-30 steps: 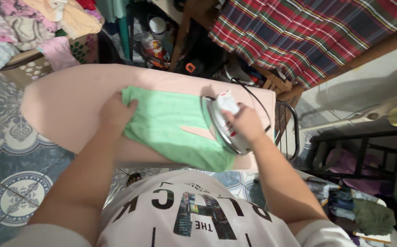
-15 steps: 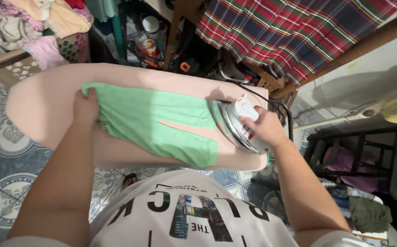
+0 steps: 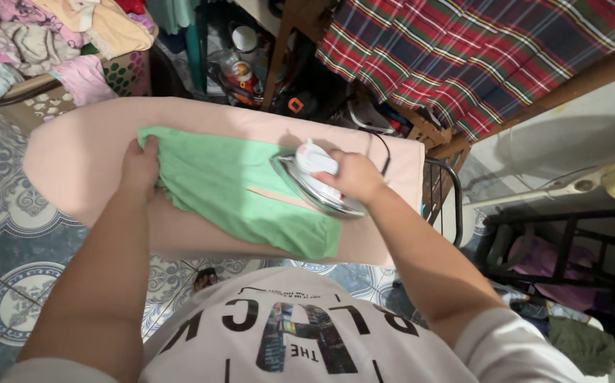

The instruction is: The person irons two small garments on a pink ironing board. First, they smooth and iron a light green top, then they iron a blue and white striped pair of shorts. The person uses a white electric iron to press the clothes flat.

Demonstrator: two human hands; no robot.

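A heap of pastel clothes (image 3: 52,35) is lying at the far left. The left hand (image 3: 141,167) is pressing, fingers curled, on the left end of a light green cloth garment (image 3: 229,191), which is lying flat on a pale pink padded ironing board (image 3: 80,156). The right hand (image 3: 353,177) is gripping the handle of a white and silver electric iron (image 3: 314,181), which is resting on the garment's right part. A red and green plaid fabric (image 3: 477,57) is hanging at the upper right.
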